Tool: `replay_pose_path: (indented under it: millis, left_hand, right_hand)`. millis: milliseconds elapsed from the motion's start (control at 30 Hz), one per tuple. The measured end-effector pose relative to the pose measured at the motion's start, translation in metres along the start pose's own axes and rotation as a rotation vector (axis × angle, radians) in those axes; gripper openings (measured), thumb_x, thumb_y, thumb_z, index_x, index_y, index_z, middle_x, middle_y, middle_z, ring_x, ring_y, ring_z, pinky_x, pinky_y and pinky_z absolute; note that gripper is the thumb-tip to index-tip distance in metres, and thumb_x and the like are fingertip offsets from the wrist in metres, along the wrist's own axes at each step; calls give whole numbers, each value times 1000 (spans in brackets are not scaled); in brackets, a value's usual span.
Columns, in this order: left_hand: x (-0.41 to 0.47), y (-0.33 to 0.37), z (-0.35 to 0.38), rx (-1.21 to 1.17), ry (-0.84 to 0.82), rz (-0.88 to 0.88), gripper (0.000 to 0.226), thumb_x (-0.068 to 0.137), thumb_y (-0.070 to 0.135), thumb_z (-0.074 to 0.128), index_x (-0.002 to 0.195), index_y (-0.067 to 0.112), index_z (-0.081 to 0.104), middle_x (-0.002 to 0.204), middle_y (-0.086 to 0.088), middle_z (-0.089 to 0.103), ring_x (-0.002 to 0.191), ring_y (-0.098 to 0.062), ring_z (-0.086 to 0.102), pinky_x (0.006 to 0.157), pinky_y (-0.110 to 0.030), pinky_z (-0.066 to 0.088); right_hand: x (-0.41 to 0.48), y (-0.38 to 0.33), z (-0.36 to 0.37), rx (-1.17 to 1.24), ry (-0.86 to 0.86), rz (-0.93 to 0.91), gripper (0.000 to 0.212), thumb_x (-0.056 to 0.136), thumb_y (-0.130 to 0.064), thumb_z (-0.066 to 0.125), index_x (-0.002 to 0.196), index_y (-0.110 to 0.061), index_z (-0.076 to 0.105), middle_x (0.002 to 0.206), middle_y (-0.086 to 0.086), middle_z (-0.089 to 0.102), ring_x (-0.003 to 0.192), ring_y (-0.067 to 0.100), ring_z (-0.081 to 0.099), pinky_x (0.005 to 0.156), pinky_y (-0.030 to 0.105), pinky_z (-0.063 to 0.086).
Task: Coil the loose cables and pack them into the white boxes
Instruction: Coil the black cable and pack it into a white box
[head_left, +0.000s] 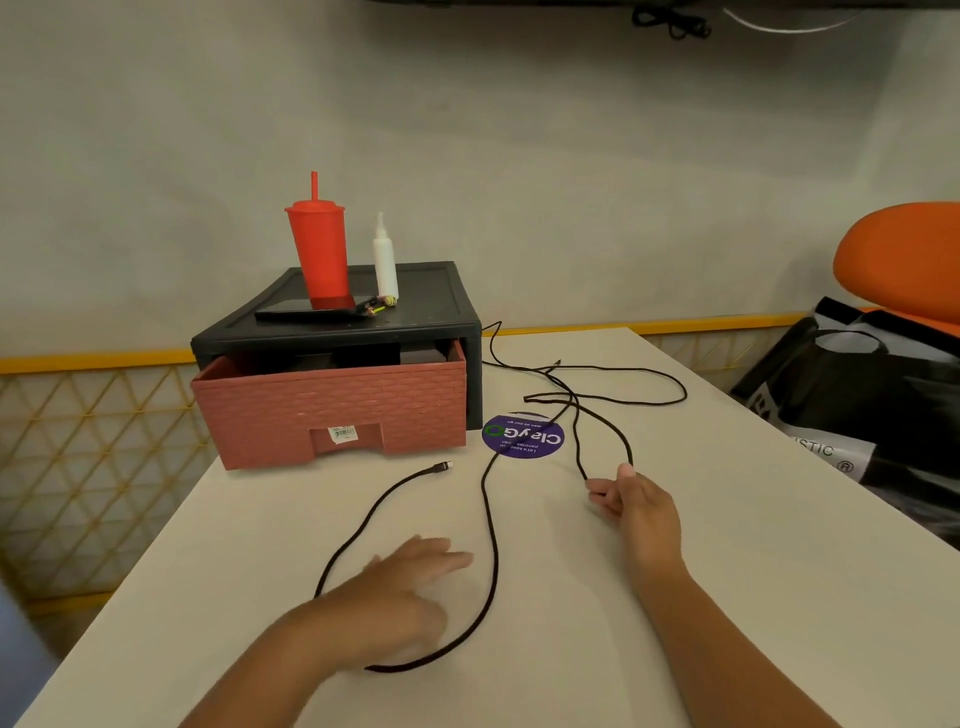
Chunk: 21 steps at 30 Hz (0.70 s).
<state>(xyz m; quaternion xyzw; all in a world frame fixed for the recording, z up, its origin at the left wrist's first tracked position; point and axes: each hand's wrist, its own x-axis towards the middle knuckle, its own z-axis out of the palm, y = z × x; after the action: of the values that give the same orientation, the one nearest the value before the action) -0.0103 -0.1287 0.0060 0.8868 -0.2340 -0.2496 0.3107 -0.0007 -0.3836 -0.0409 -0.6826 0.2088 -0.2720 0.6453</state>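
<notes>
I see the pale surface filling the lower centre of the frame, with a black drawer unit at centre left, its pink drawer pulled partly open. No white box is in view.

The black cable sprawls loose across the middle, from the surface's far edge, over a purple round sticker, into a wide bend at lower centre. I judge this to be the very start of coiling, with no coil formed yet.

My right hand, centre right, pinches a narrow loop of the cable between thumb and fingers. My left hand, lower centre, is blurred, with fingers spread flat and gripping nothing. The cable's bend runs beneath its wrist.

The plug end lies free just in front of the drawer. Next, I think the left hand must take up the slack and feed even turns to the right.
</notes>
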Motion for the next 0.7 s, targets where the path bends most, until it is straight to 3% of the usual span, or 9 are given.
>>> replay_pose_path:
  millis: [133, 233, 300, 433, 567, 633, 700]
  left_hand:
    - [50, 20, 23, 49, 137, 14, 63, 86, 41, 46, 145, 32, 27, 158, 8, 1, 144, -9, -13, 118, -36, 0]
    - [82, 19, 38, 314, 177, -45, 58, 98, 46, 29, 150, 30, 10, 158, 2, -9, 144, -18, -15, 118, -41, -2]
    - [90, 13, 46, 464, 212, -91, 61, 98, 50, 20, 150, 26, 1, 158, 2, -12, 145, -17, -13, 117, -44, -5]
    - [84, -8, 41, 474, 319, -216, 66, 97, 52, 15, 150, 18, -4, 158, 4, -11, 145, -13, -9, 117, -44, -4]
    - [63, -41, 18, 410, 516, -487, 75, 94, 57, 17, 150, 9, 2, 159, -3, -2, 146, -18, -1, 117, -43, 5]
    - [51, -52, 10, 372, 594, -604, 80, 92, 59, 18, 148, 3, 7, 158, -8, 5, 145, -23, 5, 116, -43, 11]
    - [41, -55, 6, 374, 621, -677, 81, 92, 59, 17, 146, -1, 15, 156, -12, 13, 144, -26, 8, 115, -42, 15]
  right_hand:
    - [3, -3, -8, 455, 34, 141, 44, 101, -25, 33, 63, -5, 44, 93, 13, 69, 90, 24, 64, 86, 32, 48]
    - [9, -1, -24, 868, 132, 236, 44, 101, -31, 31, 67, -8, 46, 83, 10, 73, 94, 24, 64, 84, 29, 48]
    - [15, 2, -32, 983, 227, 225, 43, 101, -33, 31, 72, -8, 50, 85, 9, 73, 95, 22, 65, 83, 29, 48]
    - [26, 4, -37, 926, 381, 186, 39, 100, -31, 33, 75, -9, 55, 100, 8, 66, 95, 17, 65, 89, 27, 47]
    - [41, -2, -53, 761, 559, 183, 29, 91, -21, 42, 66, -14, 56, 86, -5, 63, 80, 8, 60, 75, 16, 42]
    - [42, -3, -55, 588, 592, 167, 29, 87, -25, 46, 62, -17, 59, 75, -7, 57, 70, 8, 50, 69, 17, 37]
    - [37, -1, -49, 372, 566, 88, 36, 87, -37, 42, 75, -15, 68, 70, -10, 50, 74, 10, 45, 77, 24, 35]
